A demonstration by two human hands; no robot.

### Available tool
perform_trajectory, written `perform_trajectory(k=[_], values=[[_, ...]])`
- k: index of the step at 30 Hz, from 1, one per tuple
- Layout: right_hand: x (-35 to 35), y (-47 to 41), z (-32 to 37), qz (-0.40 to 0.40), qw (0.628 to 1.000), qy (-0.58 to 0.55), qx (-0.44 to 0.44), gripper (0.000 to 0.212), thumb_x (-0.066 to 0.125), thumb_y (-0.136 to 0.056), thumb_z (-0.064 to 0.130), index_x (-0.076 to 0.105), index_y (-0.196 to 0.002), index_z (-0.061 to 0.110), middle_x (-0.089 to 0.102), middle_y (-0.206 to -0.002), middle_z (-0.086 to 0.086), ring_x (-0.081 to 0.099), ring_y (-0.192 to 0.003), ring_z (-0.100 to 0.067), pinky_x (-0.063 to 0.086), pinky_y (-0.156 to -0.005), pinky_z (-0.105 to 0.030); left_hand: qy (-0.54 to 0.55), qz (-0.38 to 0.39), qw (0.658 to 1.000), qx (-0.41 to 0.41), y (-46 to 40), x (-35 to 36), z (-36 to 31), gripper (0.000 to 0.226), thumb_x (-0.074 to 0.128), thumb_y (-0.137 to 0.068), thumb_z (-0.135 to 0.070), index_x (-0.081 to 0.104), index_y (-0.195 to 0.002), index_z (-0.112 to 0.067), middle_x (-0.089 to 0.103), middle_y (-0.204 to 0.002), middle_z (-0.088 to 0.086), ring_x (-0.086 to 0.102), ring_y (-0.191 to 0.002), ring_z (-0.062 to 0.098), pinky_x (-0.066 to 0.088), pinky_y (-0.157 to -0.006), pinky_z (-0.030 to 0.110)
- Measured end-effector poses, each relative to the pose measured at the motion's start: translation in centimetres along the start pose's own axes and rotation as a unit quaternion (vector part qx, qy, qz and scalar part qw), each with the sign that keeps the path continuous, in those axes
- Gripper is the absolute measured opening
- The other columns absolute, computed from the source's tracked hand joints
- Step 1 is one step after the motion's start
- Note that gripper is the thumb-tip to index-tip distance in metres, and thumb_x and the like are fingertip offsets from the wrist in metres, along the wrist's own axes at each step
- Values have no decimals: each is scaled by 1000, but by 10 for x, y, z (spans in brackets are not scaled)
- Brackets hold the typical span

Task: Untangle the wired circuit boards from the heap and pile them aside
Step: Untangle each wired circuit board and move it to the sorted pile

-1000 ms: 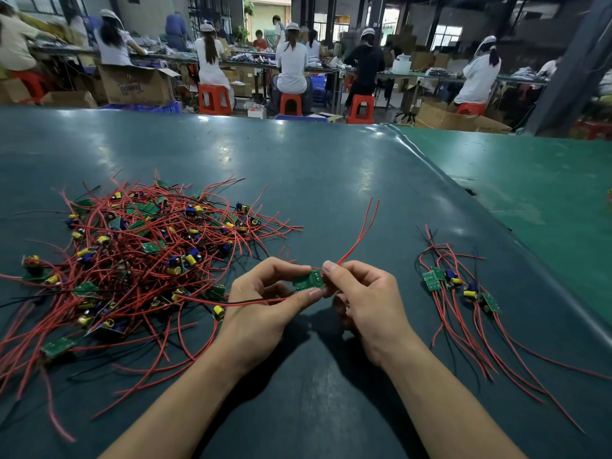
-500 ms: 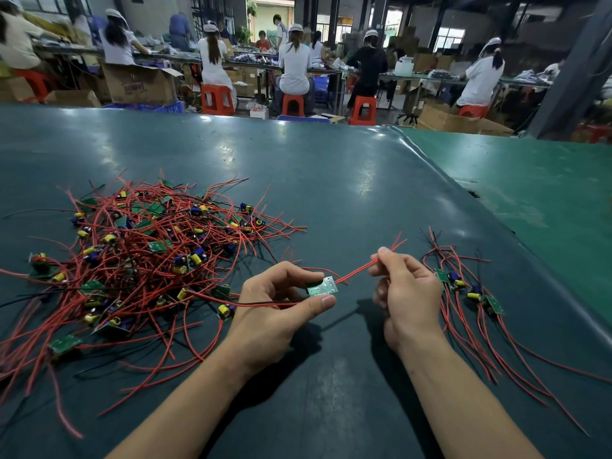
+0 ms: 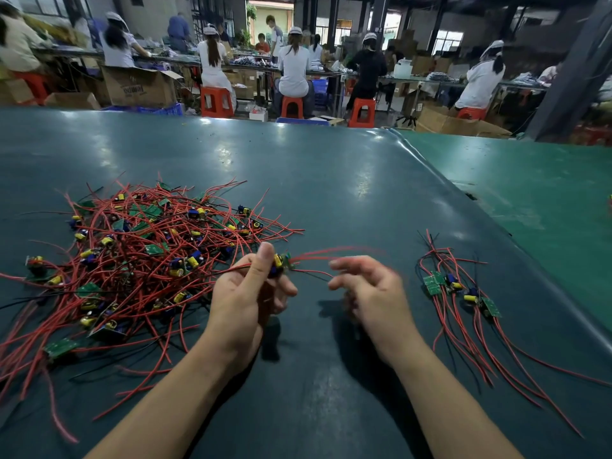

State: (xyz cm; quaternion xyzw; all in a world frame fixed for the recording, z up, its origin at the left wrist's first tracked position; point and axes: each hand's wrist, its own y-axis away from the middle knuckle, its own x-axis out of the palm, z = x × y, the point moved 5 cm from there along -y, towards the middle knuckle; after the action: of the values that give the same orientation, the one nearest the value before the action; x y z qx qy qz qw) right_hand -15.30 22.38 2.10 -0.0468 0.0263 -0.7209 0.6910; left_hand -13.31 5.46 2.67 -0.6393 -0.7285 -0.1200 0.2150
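A heap of small green circuit boards [image 3: 142,256] with yellow and blue parts and tangled red wires lies on the left of the dark green table [image 3: 331,180]. My left hand [image 3: 245,299] grips one wired board [image 3: 281,261] just right of the heap, raised off the table. Its red wires trail to the right, blurred. My right hand [image 3: 371,296] is blurred beside it, finger and thumb apart, with the wire ends passing between and above them. A small pile of sorted boards [image 3: 457,288] with long red wires lies to the right.
The table's right edge [image 3: 463,200] runs diagonally, with a lighter green table [image 3: 536,193] beyond it. Past the far edge, people sit on orange stools [image 3: 215,101] at benches among cardboard boxes [image 3: 139,86].
My left hand has turned the board so its yellow and blue parts show and now grips it in the fist. My right hand let go of the wires and moved left, back toward the board.
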Motion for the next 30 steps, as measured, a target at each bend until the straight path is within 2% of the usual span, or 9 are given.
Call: perform_trajectory(k=[2,4,8,14,17,21,25,28,30], values=[[24,14,3,139,989,10,-48,18,61,-90,11,70,-94,26,67,-74,1,46,-43,-3,36,-41,-15,-45,23,999,-4,3,4,2,28,61,-78,-40,54,-67,-16,58,-49,4,43,-37,10,35,-41,17],[34,22,2,180,975,83,-105,8,67,-85,32,70,-91,27,66,-71,2,50,-49,-2,42,-47,-23,-86,42,995,-5,7,7,3,27,66,-75,-38,57,-62,-15,56,-47,0,46,-37,8,38,-38,16],[34,21,6,132,969,123,-166,8,70,-84,38,71,-78,33,68,-72,4,62,-61,-24,50,-56,-38,-121,36,992,-20,5,4,5,31,73,-68,-42,54,-62,-17,42,-45,1,31,-38,12,19,-40,21],[32,21,9,121,969,100,-190,24,67,-89,26,65,-66,24,61,-61,11,55,-52,0,40,-52,-10,-107,67,991,-46,4,7,8,35,66,-76,-44,50,-57,-20,37,-44,1,27,-35,10,22,-36,15],[32,21,10,133,977,27,-164,21,63,-89,23,68,-69,25,60,-58,7,51,-44,0,36,-47,-7,-96,75,992,-33,4,9,7,30,65,-73,-45,59,-59,-20,41,-46,-1,29,-34,6,25,-35,15],[9,15,16,-36,987,-39,-151,20,64,-92,26,69,-73,21,58,-56,1,41,-39,-8,31,-38,-17,-161,15,986,51,2,1,0,40,66,-75,-45,61,-79,-5,49,-50,-2,38,-40,5,31,-42,15],[-30,5,6,-258,934,-244,-35,36,52,-99,39,58,-75,13,54,-55,0,37,-31,-9,24,-33,-15,-425,-24,877,221,7,-6,-11,33,67,-88,-40,61,-69,-15,51,-52,-5,46,-48,14,41,-49,29],[-34,1,-10,-260,901,-335,98,46,45,-101,46,58,-73,11,50,-51,1,35,-32,-7,23,-33,-14,-564,-63,769,293,13,-4,-19,22,62,-86,-37,61,-70,-20,55,-60,-10,50,-59,16,44,-55,33],[-31,-1,-10,-234,919,-304,93,49,44,-101,45,59,-70,11,49,-47,2,33,-31,-7,21,-33,-13,-616,-106,713,317,12,-8,-25,17,61,-84,-35,65,-79,-20,62,-74,-7,52,-74,22,45,-65,36]])
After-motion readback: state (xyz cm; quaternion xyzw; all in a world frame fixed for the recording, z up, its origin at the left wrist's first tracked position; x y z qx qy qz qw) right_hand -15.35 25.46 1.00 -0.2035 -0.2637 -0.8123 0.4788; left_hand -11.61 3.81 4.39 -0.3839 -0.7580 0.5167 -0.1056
